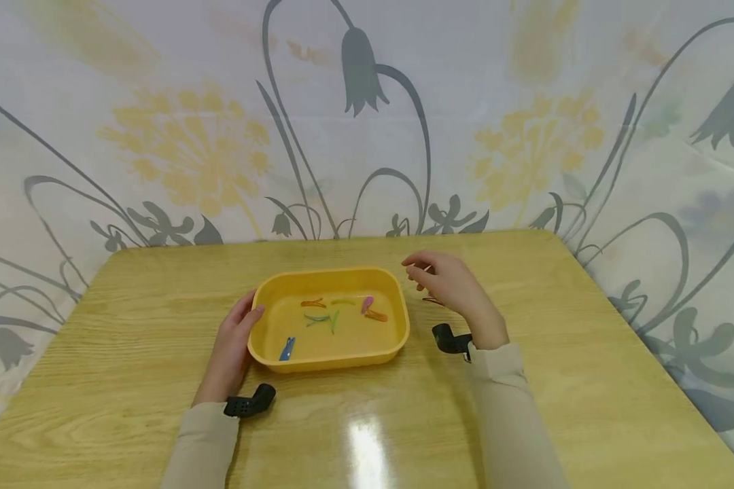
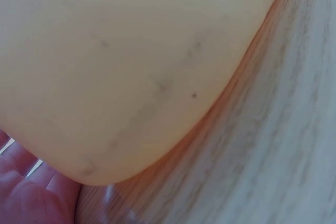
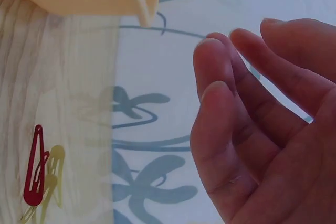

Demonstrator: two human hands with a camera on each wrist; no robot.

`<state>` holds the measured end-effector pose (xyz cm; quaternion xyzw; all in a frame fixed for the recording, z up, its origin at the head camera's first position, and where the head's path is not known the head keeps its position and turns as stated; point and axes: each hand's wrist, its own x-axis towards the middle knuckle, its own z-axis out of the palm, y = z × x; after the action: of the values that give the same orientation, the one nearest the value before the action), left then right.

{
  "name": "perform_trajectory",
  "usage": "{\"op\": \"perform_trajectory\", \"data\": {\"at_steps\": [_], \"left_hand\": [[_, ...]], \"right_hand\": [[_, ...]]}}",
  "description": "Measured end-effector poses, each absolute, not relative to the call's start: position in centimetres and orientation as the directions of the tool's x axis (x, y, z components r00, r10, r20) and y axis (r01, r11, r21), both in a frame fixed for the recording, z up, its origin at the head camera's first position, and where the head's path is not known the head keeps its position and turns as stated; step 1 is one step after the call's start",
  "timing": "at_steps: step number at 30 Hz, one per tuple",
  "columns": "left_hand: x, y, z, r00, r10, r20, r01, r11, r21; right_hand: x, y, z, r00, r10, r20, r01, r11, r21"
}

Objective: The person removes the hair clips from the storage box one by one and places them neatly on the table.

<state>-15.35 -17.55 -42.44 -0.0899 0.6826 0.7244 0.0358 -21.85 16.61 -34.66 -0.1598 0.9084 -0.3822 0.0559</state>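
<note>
A yellow plastic tray (image 1: 263, 350) sits mid-table with several hair clips in it, among them a blue one (image 1: 287, 348), a pink one (image 1: 367, 304) and a green one (image 1: 318, 318). My left hand (image 1: 247, 309) lies against the tray's left wall, fingers fairly straight and thumb at the rim. In the left wrist view the tray wall (image 2: 136, 66) fills the frame above my fingers (image 2: 31, 192). My right hand (image 1: 411, 268) hovers just right of the tray, its fingers (image 3: 215, 72) loosely bent and holding nothing. A red hair clip (image 3: 35, 167) lies on the table under it.
The wooden table (image 1: 587, 380) ends at a floral cloth backdrop (image 1: 367, 136) behind and on both sides. Black wrist cameras (image 1: 251, 402) sit on both sleeves. Bare wood lies in front of the tray, with a glare patch (image 1: 367, 448).
</note>
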Motion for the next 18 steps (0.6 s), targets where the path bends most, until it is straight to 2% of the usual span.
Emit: {"op": "perform_trajectory", "data": {"at_steps": [8,18], "left_hand": [[-15.2,-17.6,-42.6,-0.983,-0.063,-0.172,-0.167,-0.070,0.983],[-15.3,-17.6,-42.5,-0.983,-0.068,-0.172,-0.168,-0.067,0.984]], "right_hand": [[-21.0,15.6,-33.9,-0.918,-0.391,0.058,-0.329,0.672,-0.664],[-20.7,14.7,-33.8,-0.893,-0.441,0.090,-0.380,0.632,-0.676]]}}
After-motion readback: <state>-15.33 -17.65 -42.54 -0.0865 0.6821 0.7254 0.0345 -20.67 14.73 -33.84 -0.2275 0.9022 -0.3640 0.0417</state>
